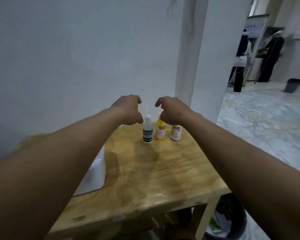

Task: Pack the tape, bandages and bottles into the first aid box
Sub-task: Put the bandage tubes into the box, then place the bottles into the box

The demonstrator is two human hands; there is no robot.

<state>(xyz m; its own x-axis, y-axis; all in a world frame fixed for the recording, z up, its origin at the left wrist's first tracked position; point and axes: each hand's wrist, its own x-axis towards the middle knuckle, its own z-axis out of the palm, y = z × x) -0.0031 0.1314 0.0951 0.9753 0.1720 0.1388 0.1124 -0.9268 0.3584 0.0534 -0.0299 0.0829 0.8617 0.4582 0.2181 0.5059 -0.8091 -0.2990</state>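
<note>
Three small bottles stand upright in a row at the far edge of the wooden table (163,170): a white one with a green label (148,129), a yellow one (160,130) and a white one with a red-topped label (175,132). My left hand (128,109) hovers above and left of the green-labelled bottle, fingers curled, holding nothing. My right hand (171,110) hangs over the yellow bottle and hides its cap; whether it touches the bottle is unclear. A white box (95,174) sits at the table's left, mostly hidden by my left forearm. No tape or bandages are visible.
A white wall and a white pillar (190,58) stand right behind the table. Marble floor stretches to the right, where two people (256,58) stand far off near a grey bin (293,85). A dark basket (227,220) sits below the table's right corner.
</note>
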